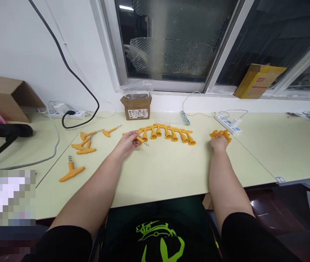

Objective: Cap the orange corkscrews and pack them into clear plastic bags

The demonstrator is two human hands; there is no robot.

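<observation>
My left hand [128,143] is closed on a yellow corkscrew [139,139], whose metal spiral points right. It is beside the left end of a curved row of several yellow T-shaped pieces with flared ends [168,134]. My right hand [219,141] is at a small pile of yellow pieces [226,134] on the right; its fingertips are hidden, so its grip cannot be made out. On the left lie several yellow corkscrews with metal spirals [86,149]. One of them [72,172] is apart, nearer the front edge.
An open cardboard box [137,109] stands against the wall. Power strips [229,123] [74,114] with cables lie at the back right and back left. A black cable [70,69] hangs at left. A larger carton [2,94] stands at far left.
</observation>
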